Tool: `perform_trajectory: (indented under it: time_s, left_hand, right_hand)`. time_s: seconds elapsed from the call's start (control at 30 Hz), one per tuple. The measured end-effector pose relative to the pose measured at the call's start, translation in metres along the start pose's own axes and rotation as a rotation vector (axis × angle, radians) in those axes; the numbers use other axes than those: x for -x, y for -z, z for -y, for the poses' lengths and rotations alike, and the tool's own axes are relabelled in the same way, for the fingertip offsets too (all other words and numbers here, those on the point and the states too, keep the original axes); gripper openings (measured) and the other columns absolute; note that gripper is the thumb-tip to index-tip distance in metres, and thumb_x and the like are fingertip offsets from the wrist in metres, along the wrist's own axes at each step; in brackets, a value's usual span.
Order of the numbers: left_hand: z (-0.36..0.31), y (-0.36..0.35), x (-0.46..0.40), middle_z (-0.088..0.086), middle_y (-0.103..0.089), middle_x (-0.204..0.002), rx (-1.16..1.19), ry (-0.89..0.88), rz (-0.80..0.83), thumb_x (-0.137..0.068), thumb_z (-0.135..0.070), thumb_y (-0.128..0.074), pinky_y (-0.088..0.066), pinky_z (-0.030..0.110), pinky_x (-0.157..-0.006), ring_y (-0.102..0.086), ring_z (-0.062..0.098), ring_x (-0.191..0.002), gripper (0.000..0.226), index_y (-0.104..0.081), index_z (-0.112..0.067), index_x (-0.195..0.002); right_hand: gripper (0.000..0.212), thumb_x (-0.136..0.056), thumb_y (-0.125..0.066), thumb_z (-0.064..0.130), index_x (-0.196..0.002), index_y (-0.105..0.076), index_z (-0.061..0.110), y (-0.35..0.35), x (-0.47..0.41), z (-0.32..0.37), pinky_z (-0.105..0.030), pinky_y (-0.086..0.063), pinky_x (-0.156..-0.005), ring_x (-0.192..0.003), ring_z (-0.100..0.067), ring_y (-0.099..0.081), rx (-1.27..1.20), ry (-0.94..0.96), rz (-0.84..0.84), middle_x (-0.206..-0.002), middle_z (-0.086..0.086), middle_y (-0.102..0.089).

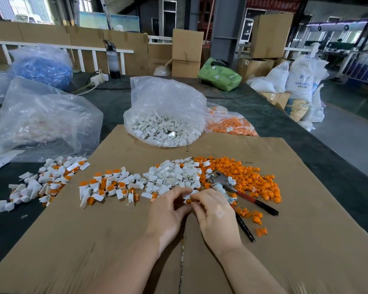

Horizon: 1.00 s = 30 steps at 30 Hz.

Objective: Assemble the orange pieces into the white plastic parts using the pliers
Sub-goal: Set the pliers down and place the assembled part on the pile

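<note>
1. Warehouse setting: flattened cardboard sheet (115, 240) laid over a dark table (285, 124), boxes and sacks behind.
2. Left hand (168, 213) and right hand (217, 215) meeting at mid-sheet, fingers of both pinching one small white part with orange piece (188, 201).
3. Pliers (227, 183) lying unheld just right of the hands, head on the loose orange pieces (253, 179).
4. Loose white parts (174, 177) heaped just beyond the hands.
5. Assembled pieces (106, 187) scattered to the left.
6. Clear bag of white parts (164, 128) farther back.
</note>
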State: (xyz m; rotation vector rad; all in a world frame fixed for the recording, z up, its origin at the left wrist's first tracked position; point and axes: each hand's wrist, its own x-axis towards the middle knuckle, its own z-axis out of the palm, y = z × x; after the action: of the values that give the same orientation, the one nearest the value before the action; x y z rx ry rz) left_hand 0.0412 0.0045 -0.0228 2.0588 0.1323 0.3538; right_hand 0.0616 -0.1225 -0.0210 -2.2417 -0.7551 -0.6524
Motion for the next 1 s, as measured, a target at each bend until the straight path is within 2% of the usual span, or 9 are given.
perform_trajectory:
  time_s: [0.1,0.27,0.4,0.47,0.57,0.7,0.8,0.87,1.0]
  left_hand:
    - [0.000,-0.001,0.000,-0.022,-0.061,-0.091,0.005,-0.005,-0.008,-0.080,-0.007,-0.071,-0.035,-0.004,-0.074,-0.053,-0.012,-0.088,0.031,-0.068,-0.023,-0.106]
    - [0.001,-0.004,0.002,-0.020,-0.060,-0.093,-0.028,-0.021,0.003,-0.081,-0.009,-0.071,-0.035,-0.003,-0.076,-0.054,-0.008,-0.089,0.031,-0.068,-0.021,-0.110]
    - [0.000,-0.004,0.002,-0.019,-0.059,-0.095,-0.062,-0.013,0.011,-0.082,-0.012,-0.070,-0.035,-0.003,-0.076,-0.053,-0.005,-0.090,0.031,-0.066,-0.023,-0.112]
    - [-0.001,-0.004,0.003,-0.018,-0.060,-0.095,-0.038,0.001,-0.012,-0.084,-0.014,-0.068,-0.036,-0.002,-0.074,-0.054,-0.004,-0.087,0.031,-0.064,-0.029,-0.110]
    - [-0.002,0.000,0.004,-0.018,-0.056,-0.095,0.054,0.059,-0.160,-0.089,-0.015,-0.062,-0.037,0.003,-0.074,-0.053,0.000,-0.088,0.028,-0.059,-0.041,-0.097]
    - [0.003,0.009,0.000,-0.011,-0.050,-0.095,0.112,0.128,-0.383,-0.092,-0.017,-0.057,-0.034,0.023,-0.082,-0.049,0.014,-0.096,0.014,-0.060,-0.031,-0.095]
    - [0.009,0.016,-0.005,-0.003,-0.044,-0.095,0.014,0.191,-0.502,-0.092,-0.015,-0.057,-0.029,0.025,-0.088,-0.042,0.021,-0.103,0.013,-0.061,-0.027,-0.092]
    - [0.011,0.020,-0.008,-0.004,-0.039,-0.098,-0.115,0.226,-0.551,-0.092,-0.013,-0.056,-0.028,0.032,-0.095,-0.038,0.022,-0.110,0.016,-0.066,-0.025,-0.094]
    - [0.016,0.029,-0.011,-0.001,-0.039,-0.105,-0.330,0.295,-0.555,-0.092,-0.011,-0.053,-0.029,0.042,-0.098,-0.033,0.026,-0.115,0.023,-0.068,-0.026,-0.099]
  right_hand:
    - [0.011,-0.074,-0.074,-0.001,-0.078,-0.069,0.008,0.000,0.000,0.000,-0.033,-0.052,-0.066,-0.074,-0.022,-0.061,0.009,0.029,0.026,-0.078,-0.002,-0.064]
    - [0.014,-0.071,-0.076,-0.001,-0.072,-0.066,0.008,0.001,0.000,0.002,-0.031,-0.051,-0.060,-0.068,-0.021,-0.059,0.023,0.010,0.023,-0.072,-0.001,-0.061]
    - [0.014,-0.071,-0.078,0.001,-0.071,-0.067,0.009,0.000,-0.001,0.002,-0.029,-0.050,-0.061,-0.067,-0.018,-0.058,0.037,-0.004,0.006,-0.070,0.000,-0.062]
    - [0.012,-0.073,-0.077,0.002,-0.077,-0.068,0.009,0.000,0.000,0.002,-0.029,-0.051,-0.062,-0.069,-0.019,-0.060,0.038,-0.001,-0.006,-0.074,0.000,-0.063]
    - [0.016,-0.074,-0.076,0.002,-0.087,-0.068,0.005,-0.001,0.002,0.002,-0.032,-0.055,-0.064,-0.073,-0.022,-0.063,0.048,-0.012,-0.010,-0.078,-0.003,-0.065]
    - [0.009,-0.078,-0.071,0.000,-0.081,-0.067,0.006,-0.001,0.002,0.001,-0.034,-0.054,-0.062,-0.071,-0.021,-0.060,0.042,0.008,0.004,-0.076,-0.002,-0.063]
    - [0.011,-0.077,-0.069,-0.004,-0.081,-0.067,0.006,0.000,0.002,0.001,-0.034,-0.053,-0.064,-0.073,-0.021,-0.059,0.033,0.038,0.027,-0.077,-0.002,-0.063]
    - [0.011,-0.076,-0.068,-0.003,-0.081,-0.067,0.006,0.000,0.003,0.002,-0.033,-0.053,-0.065,-0.074,-0.020,-0.059,0.005,0.073,0.050,-0.078,-0.002,-0.063]
    - [0.012,-0.077,-0.072,0.014,-0.088,-0.070,0.011,0.003,0.005,0.005,-0.031,-0.051,-0.067,-0.078,-0.020,-0.058,-0.010,0.179,0.208,-0.083,-0.001,-0.062]
